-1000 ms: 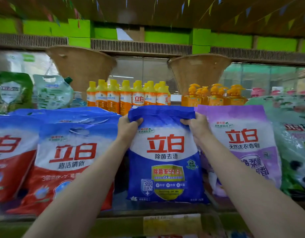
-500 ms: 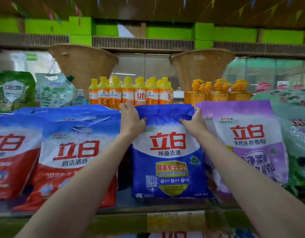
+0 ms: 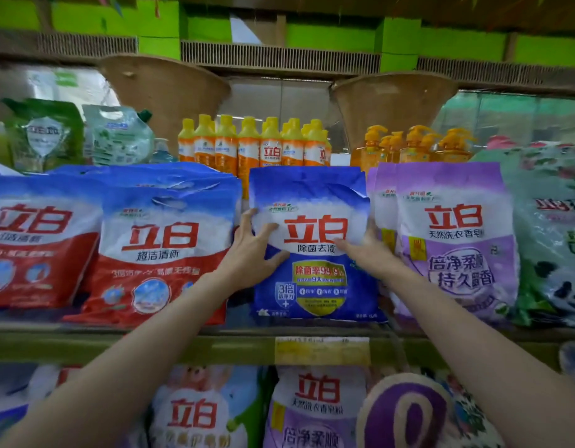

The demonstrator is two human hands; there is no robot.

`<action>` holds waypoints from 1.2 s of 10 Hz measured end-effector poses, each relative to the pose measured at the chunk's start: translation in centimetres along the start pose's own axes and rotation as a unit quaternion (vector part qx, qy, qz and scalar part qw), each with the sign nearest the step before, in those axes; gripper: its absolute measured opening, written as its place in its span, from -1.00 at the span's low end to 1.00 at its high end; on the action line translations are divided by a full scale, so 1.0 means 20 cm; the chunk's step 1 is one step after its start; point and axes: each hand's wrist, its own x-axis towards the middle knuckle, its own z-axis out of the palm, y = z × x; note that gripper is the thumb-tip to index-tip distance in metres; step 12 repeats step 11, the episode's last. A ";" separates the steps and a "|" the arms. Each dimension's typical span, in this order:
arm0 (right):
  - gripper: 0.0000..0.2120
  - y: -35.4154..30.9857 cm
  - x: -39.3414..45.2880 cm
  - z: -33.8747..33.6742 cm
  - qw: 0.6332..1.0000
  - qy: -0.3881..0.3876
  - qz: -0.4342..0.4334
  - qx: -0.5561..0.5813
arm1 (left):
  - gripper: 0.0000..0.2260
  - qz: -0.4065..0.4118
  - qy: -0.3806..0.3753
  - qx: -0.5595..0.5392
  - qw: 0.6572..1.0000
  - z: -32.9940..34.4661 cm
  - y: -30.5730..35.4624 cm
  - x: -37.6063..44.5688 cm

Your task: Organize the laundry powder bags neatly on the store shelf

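A blue laundry powder bag stands upright in the middle of the shelf, between a red-and-blue bag and a purple bag. My left hand presses its spread fingers flat against the blue bag's left side. My right hand lies on the bag's right edge, thumb across the front, fingers straight up in the gap beside the purple bag. Another red-and-blue bag stands at far left, and a green panda bag at far right.
Behind the bags stand orange bottles with yellow caps and orange pump bottles. Two woven baskets hang above. Green refill pouches sit at back left. A lower shelf holds more powder bags. A yellow price tag marks the shelf edge.
Both hands let go of the blue bag's top corners and slid down to its middle sides. The bag now stands set back on the shelf. The camera tilted down, showing the lower shelf.
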 end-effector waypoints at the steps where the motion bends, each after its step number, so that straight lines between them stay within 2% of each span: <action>1: -0.13 0.06 -0.08 0.00 0.999 -0.049 0.015 0.008 | -0.18 -0.056 -0.110 -0.094 0.988 0.00 0.00 -0.08; 2: 0.01 0.10 -0.15 0.01 0.993 -0.079 0.064 0.053 | 0.11 -0.060 -0.197 -0.090 0.974 0.05 -0.01 -0.15; 3: 0.19 0.10 -0.20 0.03 0.988 -0.102 0.071 0.088 | 0.17 -0.061 -0.182 -0.098 0.976 0.07 -0.01 -0.17; 4: 0.20 0.06 -0.21 0.07 0.986 -0.132 0.067 0.079 | 0.19 -0.072 -0.160 -0.151 0.973 0.06 -0.04 -0.17; 5: 0.14 0.04 -0.21 0.08 0.987 -0.135 0.075 0.052 | 0.19 -0.082 -0.162 -0.150 0.972 0.04 -0.03 -0.18; 6: -0.03 0.01 -0.23 0.07 0.987 -0.146 0.055 0.032 | 0.15 -0.099 -0.180 -0.143 0.968 0.06 0.02 -0.17; 7: -0.06 0.00 -0.23 0.07 0.989 -0.144 0.042 0.002 | 0.09 -0.125 -0.175 -0.155 0.964 0.09 0.05 -0.15; 8: 0.13 -0.01 -0.23 0.10 0.991 -0.114 0.049 -0.049 | 0.08 -0.155 -0.166 -0.112 0.968 0.09 0.07 -0.16; 9: 0.15 -0.04 -0.29 0.13 0.988 -0.052 0.068 -0.130 | 0.00 -0.153 -0.105 0.075 0.980 0.08 0.14 -0.22; 10: 0.01 -0.06 -0.38 0.16 0.967 0.008 0.039 -0.252 | -0.29 -0.124 -0.037 0.130 0.983 0.02 0.20 -0.33; 11: -0.24 -0.16 -0.47 0.21 0.955 0.051 -0.088 -0.279 | -0.49 -0.126 0.013 0.133 0.983 -0.14 0.20 -0.44; 12: -0.24 -0.16 -0.47 0.21 0.955 0.051 -0.088 -0.279 | -0.49 -0.126 0.013 0.133 0.983 -0.14 0.20 -0.44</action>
